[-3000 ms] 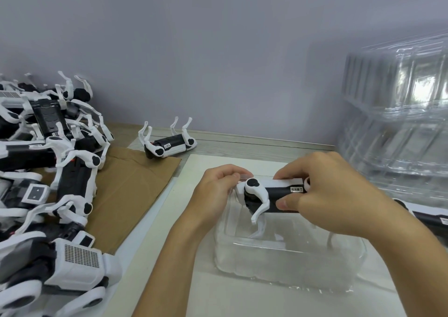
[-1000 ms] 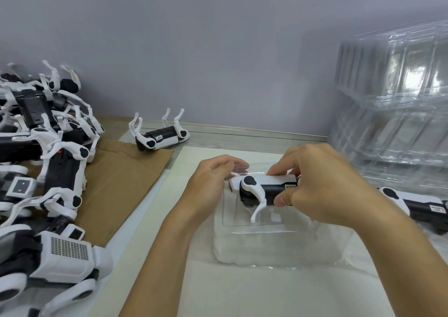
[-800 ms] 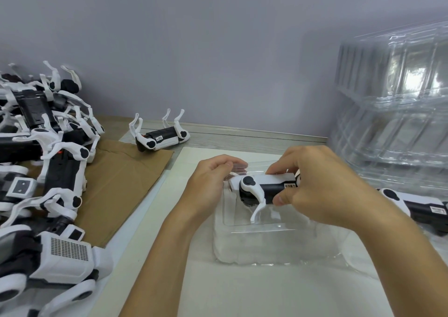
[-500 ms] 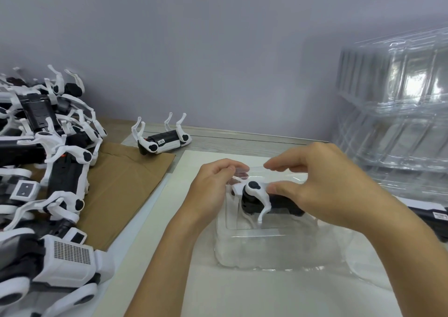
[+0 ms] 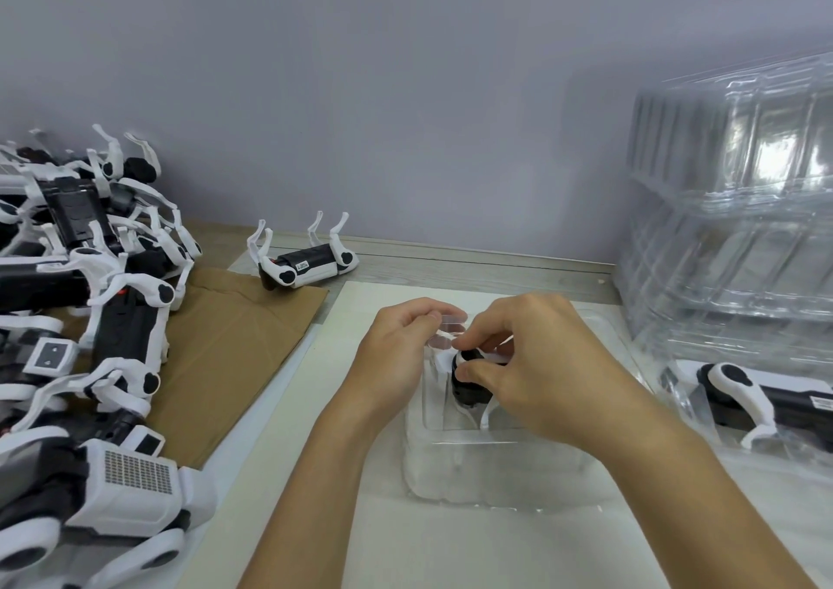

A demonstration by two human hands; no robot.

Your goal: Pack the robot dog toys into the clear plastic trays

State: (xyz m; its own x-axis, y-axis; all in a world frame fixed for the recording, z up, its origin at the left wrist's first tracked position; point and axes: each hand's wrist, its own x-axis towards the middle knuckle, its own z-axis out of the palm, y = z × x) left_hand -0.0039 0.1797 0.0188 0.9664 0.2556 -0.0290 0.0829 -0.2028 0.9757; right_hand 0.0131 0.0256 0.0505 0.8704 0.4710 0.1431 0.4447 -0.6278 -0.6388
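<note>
Between my two hands, over the middle of the desk (image 5: 450,557), sits the robot dog toy (image 5: 469,390) I am packing. My right hand (image 5: 536,363) has its grip curled over the toy's black-and-white body, thumb and fingers closed on it, so most of the toy is hidden; one white leg shows below my palm. The toy is down inside the clear plastic tray (image 5: 496,462), in its far part. My left hand (image 5: 396,354) pinches the tray's upright left edge, a narrow grip with fingertips together on the clear plastic.

Just right of the tray lies another robot dog (image 5: 766,399), set in clear plastic. Behind it rises a stack of empty clear trays (image 5: 739,210) against the wall. Farther back on the left a single dog (image 5: 306,264) lies on its back with legs up, at the corner of a brown cardboard sheet (image 5: 234,354). At the far left a heap of robot dogs (image 5: 90,318) is piled on and beside the cardboard.
</note>
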